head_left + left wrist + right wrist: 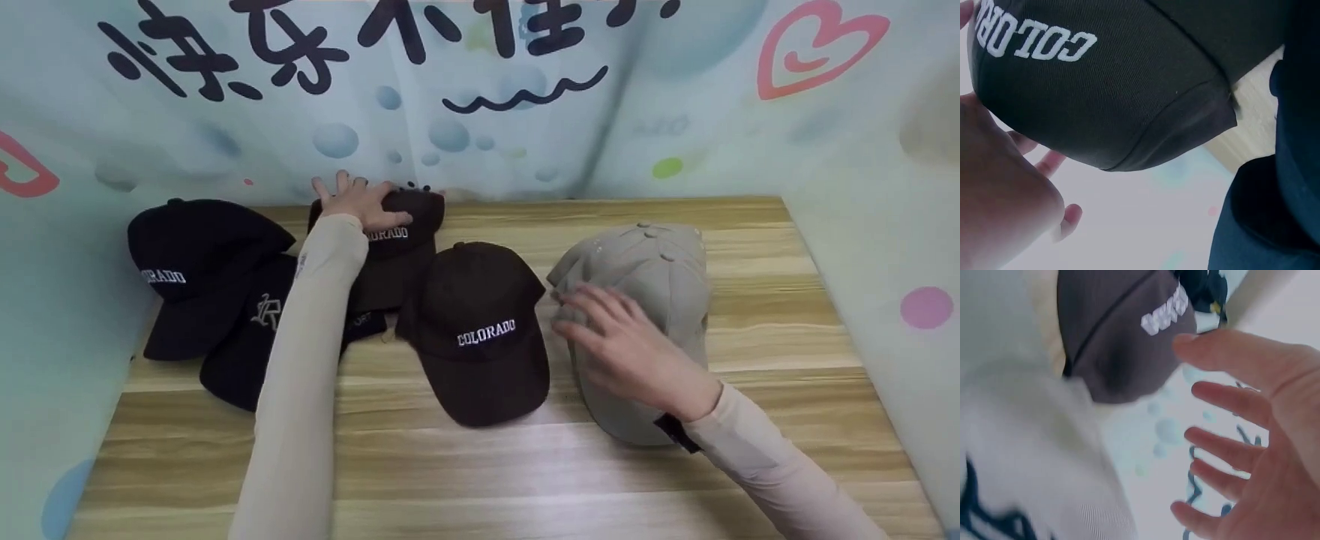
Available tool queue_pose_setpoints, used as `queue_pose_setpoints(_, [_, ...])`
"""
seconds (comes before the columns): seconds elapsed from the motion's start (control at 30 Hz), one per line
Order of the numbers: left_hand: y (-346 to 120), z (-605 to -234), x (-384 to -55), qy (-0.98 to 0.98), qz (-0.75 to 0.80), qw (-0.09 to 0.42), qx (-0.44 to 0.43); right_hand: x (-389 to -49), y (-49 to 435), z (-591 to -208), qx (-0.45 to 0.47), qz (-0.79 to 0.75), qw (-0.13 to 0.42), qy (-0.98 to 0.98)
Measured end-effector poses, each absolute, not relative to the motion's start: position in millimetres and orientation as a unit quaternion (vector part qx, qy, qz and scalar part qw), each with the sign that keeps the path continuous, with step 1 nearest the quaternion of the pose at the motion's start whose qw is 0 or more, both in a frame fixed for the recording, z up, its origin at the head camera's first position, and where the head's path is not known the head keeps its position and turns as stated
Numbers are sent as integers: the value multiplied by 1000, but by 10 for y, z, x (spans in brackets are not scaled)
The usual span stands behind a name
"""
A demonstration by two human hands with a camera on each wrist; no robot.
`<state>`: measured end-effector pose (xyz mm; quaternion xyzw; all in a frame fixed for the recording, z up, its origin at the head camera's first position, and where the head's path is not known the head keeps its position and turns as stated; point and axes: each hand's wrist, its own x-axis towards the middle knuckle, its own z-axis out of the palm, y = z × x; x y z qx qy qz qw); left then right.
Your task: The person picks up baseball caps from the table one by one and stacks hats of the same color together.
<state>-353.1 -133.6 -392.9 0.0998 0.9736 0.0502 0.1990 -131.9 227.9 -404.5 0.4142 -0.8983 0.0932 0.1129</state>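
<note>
Head view: we see the left hand (360, 206) resting, fingers spread, on the rear dark cap (397, 274), and the right hand (637, 356) over the grey cap (667, 274). Left wrist: we see this hand loose against the cap, without grip. Right wrist: the fingers (1230, 399) extend apart, holding nothing.

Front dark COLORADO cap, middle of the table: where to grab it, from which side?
Probably pinch the front edge of the brim, coming from the near side. The brim points toward the person, with bare table before it, while another dark cap crowds its back left and the grey cap lies close on the right.
</note>
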Motion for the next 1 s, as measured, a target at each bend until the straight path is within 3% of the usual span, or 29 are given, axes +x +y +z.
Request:
queue_pose_setpoints(0.5, [-1335,-3778,-3541,975,60,194,94,-1217,1874,-4301,471,93,66,-875])
queue_pose_setpoints(0.77, [-1429,-3514,-3507,973,75,191,105,-1121,1797,-4502,462,120,-18,-879])
queue_pose_setpoints(1.0, [-1415,-3339,-3472,962,128,209,122,-1087,1706,-4592,440,121,8,-890])
